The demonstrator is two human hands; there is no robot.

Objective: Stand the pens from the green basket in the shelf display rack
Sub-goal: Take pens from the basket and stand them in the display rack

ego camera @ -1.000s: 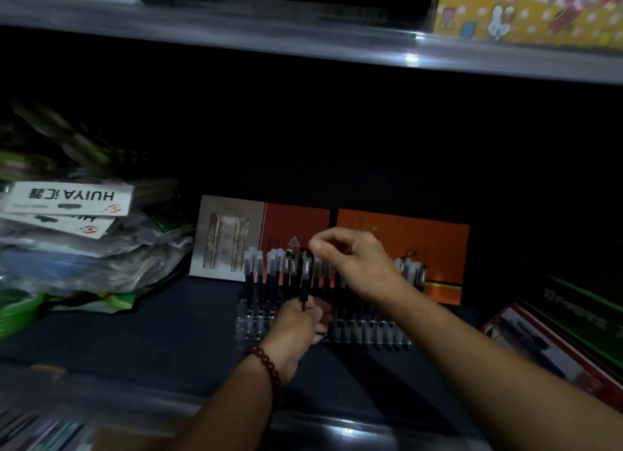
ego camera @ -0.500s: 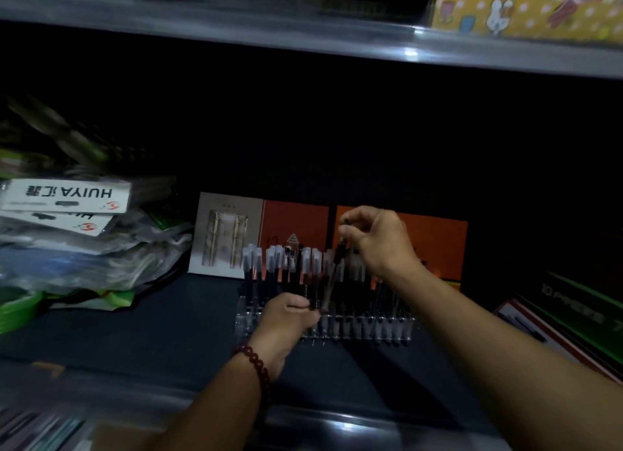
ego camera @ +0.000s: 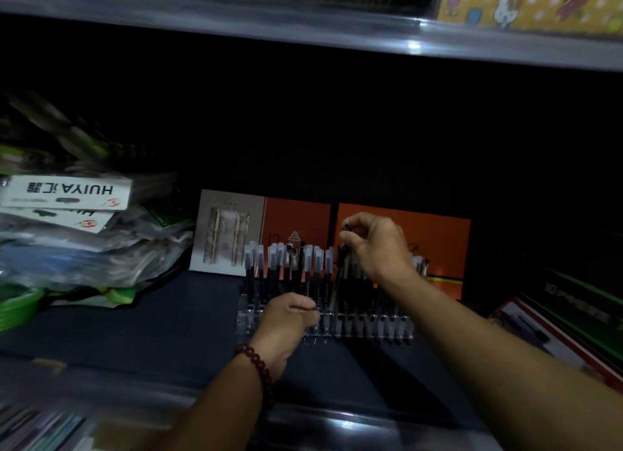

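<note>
My right hand (ego camera: 374,248) pinched the pen (ego camera: 338,275) by its top, shaft slanting down-left toward the rack (ego camera: 387,329), beside my curled left hand (ego camera: 286,319), whose hold I couldn't make out.

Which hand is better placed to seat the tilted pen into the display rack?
Right. The right hand pinches the top of the tilted pen, whose lower end is down at the rack. The left hand sits low at the rack's front, fingers curled.

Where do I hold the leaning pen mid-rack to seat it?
Pinch its top end from above, as the right hand does: the pen leans with its lower end among packed neighbours in the rack, so only the top is free.
</note>
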